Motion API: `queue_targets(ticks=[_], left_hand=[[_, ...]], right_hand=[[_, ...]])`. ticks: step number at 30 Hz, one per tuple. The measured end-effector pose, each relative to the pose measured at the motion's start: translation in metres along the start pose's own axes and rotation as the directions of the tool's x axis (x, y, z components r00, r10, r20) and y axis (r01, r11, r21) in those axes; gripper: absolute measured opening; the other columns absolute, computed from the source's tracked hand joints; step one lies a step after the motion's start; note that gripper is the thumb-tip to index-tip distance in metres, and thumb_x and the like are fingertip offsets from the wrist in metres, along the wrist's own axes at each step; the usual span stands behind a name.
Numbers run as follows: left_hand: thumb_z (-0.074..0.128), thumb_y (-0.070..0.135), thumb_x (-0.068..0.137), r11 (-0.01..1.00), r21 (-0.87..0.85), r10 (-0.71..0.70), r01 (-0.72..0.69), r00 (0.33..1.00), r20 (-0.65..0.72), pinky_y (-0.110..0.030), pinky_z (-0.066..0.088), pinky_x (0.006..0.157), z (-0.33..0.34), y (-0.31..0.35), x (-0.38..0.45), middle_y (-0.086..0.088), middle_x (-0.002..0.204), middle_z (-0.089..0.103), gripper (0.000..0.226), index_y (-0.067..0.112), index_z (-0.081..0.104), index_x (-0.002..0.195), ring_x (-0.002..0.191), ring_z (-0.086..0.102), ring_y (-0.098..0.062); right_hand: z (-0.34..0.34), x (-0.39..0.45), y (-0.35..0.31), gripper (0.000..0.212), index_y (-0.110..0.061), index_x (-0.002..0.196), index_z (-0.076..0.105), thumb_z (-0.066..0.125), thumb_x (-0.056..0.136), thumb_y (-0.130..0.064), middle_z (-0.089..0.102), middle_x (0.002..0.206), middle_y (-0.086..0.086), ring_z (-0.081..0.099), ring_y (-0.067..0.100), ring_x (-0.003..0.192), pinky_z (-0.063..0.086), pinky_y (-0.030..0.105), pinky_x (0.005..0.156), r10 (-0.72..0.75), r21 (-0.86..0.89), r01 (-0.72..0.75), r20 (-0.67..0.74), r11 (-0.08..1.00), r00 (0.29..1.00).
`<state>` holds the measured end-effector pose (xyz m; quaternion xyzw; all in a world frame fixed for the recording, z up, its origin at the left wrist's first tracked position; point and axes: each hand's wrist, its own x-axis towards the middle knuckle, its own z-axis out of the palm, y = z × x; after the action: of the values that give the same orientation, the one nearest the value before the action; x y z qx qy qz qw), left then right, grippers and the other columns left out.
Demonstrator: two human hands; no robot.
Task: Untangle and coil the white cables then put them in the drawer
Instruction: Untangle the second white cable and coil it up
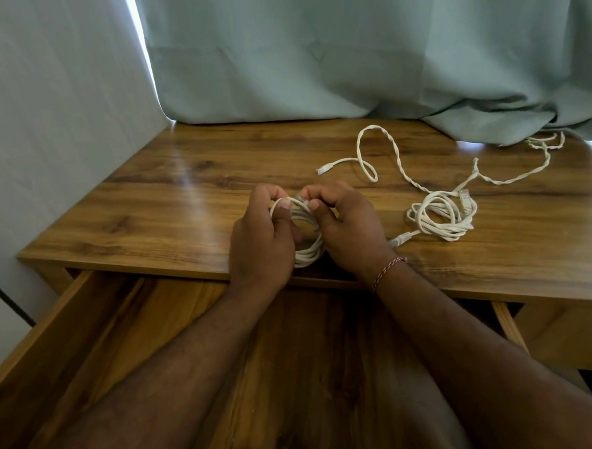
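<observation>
A small coil of white cable hangs between both hands over the desk's front edge. My left hand grips the coil's left side, thumb on top. My right hand pinches the coil's top, where a plug end shows, and covers its right side. A second white cable lies on the desk to the right, loosely looped, with a plug sticking up. A twisted pair of white cables snakes from there toward the curtain. The wooden drawer stands pulled out beneath my forearms.
The wooden desk has a white wall on its left and a pale green curtain draped onto its back right. A second drawer front, pushed in, sits at the right.
</observation>
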<state>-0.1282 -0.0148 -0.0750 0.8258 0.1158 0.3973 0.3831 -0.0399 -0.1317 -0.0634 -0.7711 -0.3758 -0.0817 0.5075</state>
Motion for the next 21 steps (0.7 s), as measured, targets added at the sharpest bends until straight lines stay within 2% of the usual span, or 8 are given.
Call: queue_targets(ticks=[7, 12, 15, 18, 21], left_hand=[[0.048, 0.028, 0.109, 1.0, 0.005, 0.029, -0.029, 0.999, -0.028, -0.038, 0.057, 0.057, 0.0, 0.001, -0.001, 0.006, 0.067, 0.068, 0.01, 0.022, 0.056, 0.109, 0.062, 0.067, -0.005], [0.05, 0.032, 0.107, 0.999, 0.006, -0.041, 0.041, 0.999, -0.017, -0.024, 0.051, 0.057, 0.0, 0.001, 0.005, 0.009, 0.065, 0.067, 0.015, 0.024, 0.062, 0.104, 0.061, 0.066, -0.001], [0.053, 0.034, 0.106, 0.997, -0.023, -0.07, 0.069, 0.997, -0.022, -0.017, 0.048, 0.057, -0.001, 0.001, 0.008, 0.009, 0.069, 0.068, 0.018, 0.023, 0.067, 0.101, 0.062, 0.066, -0.001], [0.056, 0.036, 0.104, 0.993, -0.057, -0.105, 0.103, 0.994, -0.038, -0.028, 0.057, 0.064, -0.002, -0.001, 0.011, 0.009, 0.08, 0.071, 0.02, 0.023, 0.07, 0.1, 0.072, 0.069, -0.004], [0.056, 0.037, 0.104, 0.989, -0.07, -0.132, 0.129, 0.991, -0.026, -0.037, 0.058, 0.068, -0.001, -0.004, 0.012, 0.007, 0.079, 0.071, 0.021, 0.022, 0.07, 0.1, 0.074, 0.07, -0.011]], right_hand=[[0.001, 0.001, 0.0, 0.021, -0.02, 0.105, 0.076, 0.059, 0.1, -0.01, 0.068, 0.105, -0.003, 0.059, 0.004, 0.095, 0.038, 0.004, 0.076, -0.02, -0.074, 0.02, 0.011, 0.997, 1.0], [-0.001, 0.0, 0.001, 0.021, -0.021, 0.104, 0.076, 0.059, 0.1, -0.009, 0.068, 0.103, -0.001, 0.059, 0.005, 0.092, 0.04, 0.005, 0.075, -0.045, -0.112, 0.048, 0.03, 0.993, 0.999], [-0.001, -0.002, -0.002, 0.021, -0.021, 0.106, 0.075, 0.057, 0.102, -0.012, 0.067, 0.101, 0.001, 0.06, 0.009, 0.091, 0.044, 0.013, 0.076, -0.081, -0.12, 0.085, 0.04, 0.989, 0.996], [0.0, -0.006, -0.006, 0.014, -0.024, 0.109, 0.074, 0.064, 0.099, -0.026, 0.064, 0.099, -0.003, 0.06, 0.007, 0.09, 0.051, 0.024, 0.076, -0.101, -0.096, 0.103, 0.022, 0.99, 0.995], [0.003, -0.007, -0.004, 0.017, -0.024, 0.11, 0.075, 0.071, 0.093, -0.024, 0.065, 0.1, -0.006, 0.062, 0.005, 0.088, 0.057, 0.03, 0.076, -0.105, -0.123, 0.103, -0.009, 0.987, 0.994]])
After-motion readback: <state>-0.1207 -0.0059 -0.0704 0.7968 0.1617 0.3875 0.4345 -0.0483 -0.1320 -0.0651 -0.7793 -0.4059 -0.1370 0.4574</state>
